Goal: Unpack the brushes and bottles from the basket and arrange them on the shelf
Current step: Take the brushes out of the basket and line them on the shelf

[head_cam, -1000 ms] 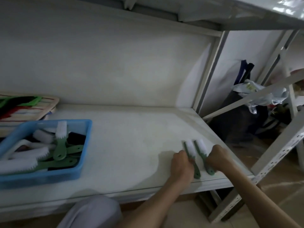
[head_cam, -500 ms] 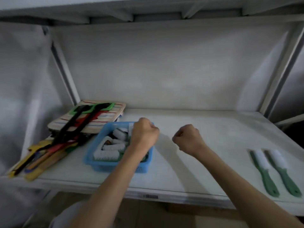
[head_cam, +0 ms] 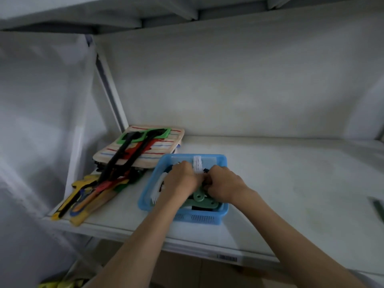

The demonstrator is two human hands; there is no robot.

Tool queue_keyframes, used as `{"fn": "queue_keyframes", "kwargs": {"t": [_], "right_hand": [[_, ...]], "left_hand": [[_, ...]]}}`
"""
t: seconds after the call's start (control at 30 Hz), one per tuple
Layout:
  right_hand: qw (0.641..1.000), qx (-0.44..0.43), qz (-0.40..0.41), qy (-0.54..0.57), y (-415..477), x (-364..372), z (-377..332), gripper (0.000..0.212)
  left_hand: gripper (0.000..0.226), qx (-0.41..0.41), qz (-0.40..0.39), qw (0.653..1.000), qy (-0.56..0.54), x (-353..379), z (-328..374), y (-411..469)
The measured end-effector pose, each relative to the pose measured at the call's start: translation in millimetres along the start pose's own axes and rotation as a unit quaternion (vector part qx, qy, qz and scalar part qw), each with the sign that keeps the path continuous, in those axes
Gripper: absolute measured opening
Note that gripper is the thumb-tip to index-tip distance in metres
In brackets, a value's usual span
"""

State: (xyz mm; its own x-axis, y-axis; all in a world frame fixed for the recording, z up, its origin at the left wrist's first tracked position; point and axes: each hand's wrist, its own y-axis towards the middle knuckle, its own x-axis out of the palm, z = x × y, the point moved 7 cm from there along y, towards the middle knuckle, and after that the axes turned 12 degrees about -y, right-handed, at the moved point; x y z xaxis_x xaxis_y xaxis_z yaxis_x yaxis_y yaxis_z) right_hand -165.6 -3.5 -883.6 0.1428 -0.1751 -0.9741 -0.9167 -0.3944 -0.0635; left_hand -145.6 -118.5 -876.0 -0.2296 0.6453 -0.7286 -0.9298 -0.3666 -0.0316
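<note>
A blue plastic basket [head_cam: 199, 218] stands on the white shelf [head_cam: 291, 183], left of its middle. Both my hands are down inside it, side by side. My left hand [head_cam: 181, 179] has its fingers curled among the white-bristled brushes [head_cam: 197, 164]. Beside it, my right hand [head_cam: 223, 182] is closed over something dark and hidden, just above the green brush handles [head_cam: 202, 199]. What each hand holds is covered by the fingers. At the far right edge, the tip of a green brush [head_cam: 379, 208] lies on the shelf.
Left of the basket lies a striped pad [head_cam: 166, 148] with black, green and red long-handled tools [head_cam: 124, 159] on it, and yellow and orange handles [head_cam: 83, 202] reaching to the shelf's front edge. A slanted white post [head_cam: 110, 88] and a white sheet close the left side.
Both hands went from closed fists above and beside the basket down into it. The view swung left, so the two brushes laid at the right have almost left the frame.
</note>
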Motion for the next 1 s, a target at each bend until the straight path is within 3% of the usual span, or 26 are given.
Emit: {"fn": "queue_keyframes", "kwargs": {"t": [0.07,0.17,0.27,0.4,0.53,0.67,0.73,0.87,1.0], "right_hand": [[1.000,-0.017,-0.025,0.008,-1,3,0,0.014],[0.999,-0.028,-0.031,0.017,-8,3,-1,0.016],[0.999,-0.013,0.014,0.042,-9,0,1,0.021],[0.990,0.014,0.074,0.122,-14,-8,8,0.011],[0.979,0.055,0.120,0.157,-27,-28,33,0.020],[0.953,0.128,0.168,0.215,-47,-57,84,0.026],[0.940,0.168,0.160,0.249,-60,-62,114,0.027],[0.923,0.236,0.117,0.281,-87,-58,174,0.026],[0.910,0.305,0.067,0.270,-118,-41,229,0.017]], "left_hand": [[0.045,0.007,0.009,1.000,0.007,4,6,1],[0.024,-0.016,-0.013,1.000,0.004,8,9,3],[0.033,-0.039,-0.018,0.999,-0.034,4,10,3],[0.037,-0.062,0.015,0.988,-0.139,-13,13,6],[0.036,-0.019,0.048,0.954,-0.294,-25,26,3],[0.034,-0.037,0.061,0.913,-0.403,-14,37,5],[0.025,-0.053,0.042,0.909,-0.412,3,48,3],[0.028,-0.070,-0.047,0.898,-0.433,62,79,-10],[0.014,-0.081,-0.111,0.909,-0.393,131,103,-27]]}}
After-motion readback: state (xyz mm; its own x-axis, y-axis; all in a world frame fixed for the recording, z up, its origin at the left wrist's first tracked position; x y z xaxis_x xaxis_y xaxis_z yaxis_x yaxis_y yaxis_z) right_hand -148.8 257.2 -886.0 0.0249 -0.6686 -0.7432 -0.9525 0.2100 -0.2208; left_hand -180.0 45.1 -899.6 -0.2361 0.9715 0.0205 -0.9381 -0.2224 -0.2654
